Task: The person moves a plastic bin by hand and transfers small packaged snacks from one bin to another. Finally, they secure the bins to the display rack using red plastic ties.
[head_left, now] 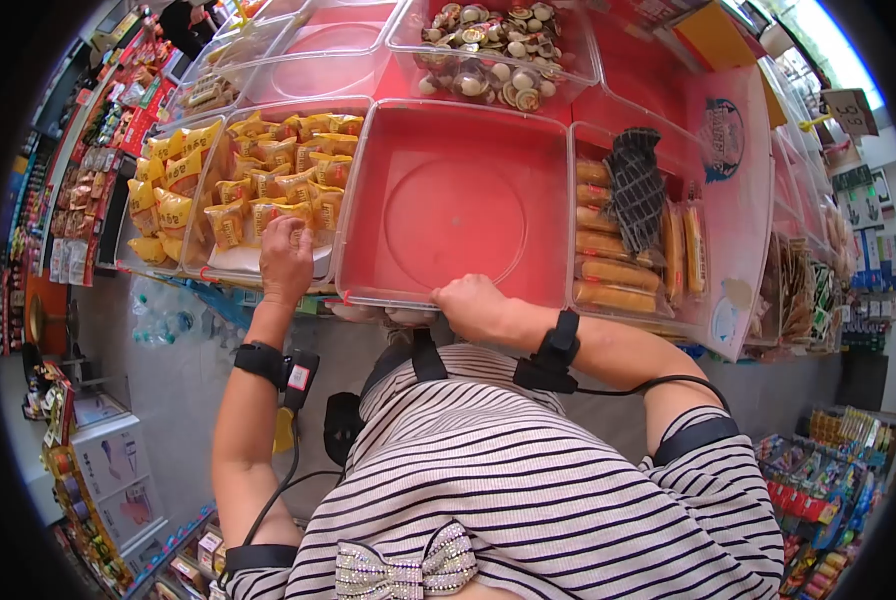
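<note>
My left hand (286, 258) is at the front of a clear bin (218, 268) of small yellow snack packets (268, 183). Its bent fingers close on one packet in the front row, partly hidden by the hand. My right hand (471, 303) grips the front rim of the clear plastic bin (453, 200) in the middle, fingers curled over the edge. Only the red surface beneath shows through that bin's bottom. To its right, long wrapped rolls (608, 270) lie in another bin, with a dark checked glove-like cloth (636, 190) on top.
Larger yellow packets (173, 190) fill the far left bin. Behind the middle bin is one of round wrapped pieces (493, 50). A white panel (743, 210) borders the right side. Shelves of goods (818, 490) stand at lower right, boxes (118, 480) at lower left.
</note>
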`<move>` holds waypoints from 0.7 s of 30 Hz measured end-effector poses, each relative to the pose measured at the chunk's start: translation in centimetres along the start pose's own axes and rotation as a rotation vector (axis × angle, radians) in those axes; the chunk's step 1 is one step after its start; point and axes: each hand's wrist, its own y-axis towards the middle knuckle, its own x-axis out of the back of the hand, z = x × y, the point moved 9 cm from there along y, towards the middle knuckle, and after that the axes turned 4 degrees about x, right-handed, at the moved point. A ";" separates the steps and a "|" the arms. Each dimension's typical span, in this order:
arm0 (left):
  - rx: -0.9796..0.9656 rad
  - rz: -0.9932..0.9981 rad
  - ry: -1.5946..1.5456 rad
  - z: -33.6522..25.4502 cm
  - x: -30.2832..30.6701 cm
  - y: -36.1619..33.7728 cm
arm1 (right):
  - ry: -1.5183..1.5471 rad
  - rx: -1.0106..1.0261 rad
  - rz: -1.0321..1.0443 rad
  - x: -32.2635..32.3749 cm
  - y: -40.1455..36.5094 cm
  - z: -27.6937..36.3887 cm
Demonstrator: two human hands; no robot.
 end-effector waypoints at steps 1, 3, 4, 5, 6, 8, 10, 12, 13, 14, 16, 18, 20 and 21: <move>0.034 -0.016 0.011 0.1 0.0 -0.1 | -0.024 0.027 -0.012 -0.2 -0.3 0.5; 0.112 0.013 0.003 0.5 -0.2 -0.3 | 0.021 0.047 -0.065 -0.1 -1.0 0.7; 0.147 0.028 0.000 0.5 -0.2 -0.3 | 0.047 0.057 -0.093 0.1 -1.1 0.7; 0.135 -0.007 0.016 0.1 0.2 -0.3 | 0.044 0.077 -0.110 0.2 -1.1 0.7; 0.176 0.029 -0.001 0.1 0.1 -0.4 | 0.045 0.091 -0.127 0.4 -1.2 0.7; 0.238 0.112 -0.046 -0.1 -0.3 -0.3 | 0.046 0.082 -0.141 0.6 -0.9 0.6; 0.201 0.143 -0.014 0.6 -1.1 -0.2 | 0.048 0.032 -0.128 1.0 -0.4 0.3; 0.203 0.198 0.041 1.0 -1.8 -0.1 | 0.078 0.033 -0.130 1.5 0.1 -0.1; 0.202 0.201 -0.012 1.1 -1.9 -0.1 | 0.065 0.022 -0.127 1.4 0.2 -0.2; 0.197 0.203 -0.061 1.1 -2.0 0.0 | 0.055 0.012 -0.130 1.3 0.4 -0.1; 0.047 0.099 -0.083 -0.3 -0.6 -0.1 | 0.068 -0.041 -0.205 1.4 0.3 -0.6; -0.229 -0.130 -0.044 -3.4 2.0 -1.4 | 0.046 -0.075 -0.305 1.8 -0.2 -0.8; -0.289 -0.160 -0.172 -5.9 3.8 -4.2 | 0.029 -0.115 -0.322 2.2 -0.9 -0.7; -0.300 -0.162 -0.215 -6.3 4.3 -5.6 | 0.004 -0.149 -0.331 1.8 -0.8 -1.0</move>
